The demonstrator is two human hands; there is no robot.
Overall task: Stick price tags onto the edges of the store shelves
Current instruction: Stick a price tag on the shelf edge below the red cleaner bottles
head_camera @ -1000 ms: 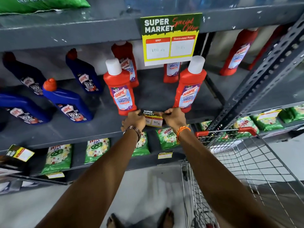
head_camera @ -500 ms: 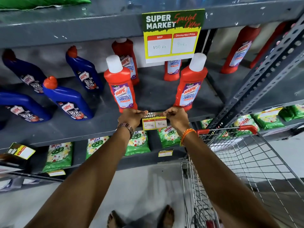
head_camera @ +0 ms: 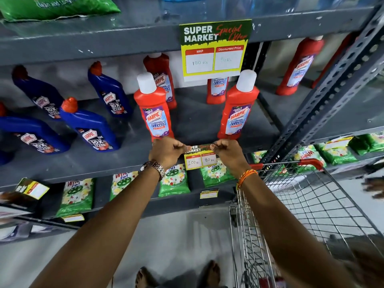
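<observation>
Fingers of left hand and right hand pinch top corners of small yellow-green paper price tag against grey metal shelf edge; wire trolley crowds right side.

Blue bottles: four whole, plus one cut off at the left edge. Red bottles: five clear, a sixth half hidden far right. Tags: five, namely a big tag on the upper shelf edge, the held tag, and three small tags lower down. Green packets: four in the left bay; those in the right bay are too jumbled to count. Green bag up top: one. Cart: one. Hands: two, left hand and right hand.
</observation>
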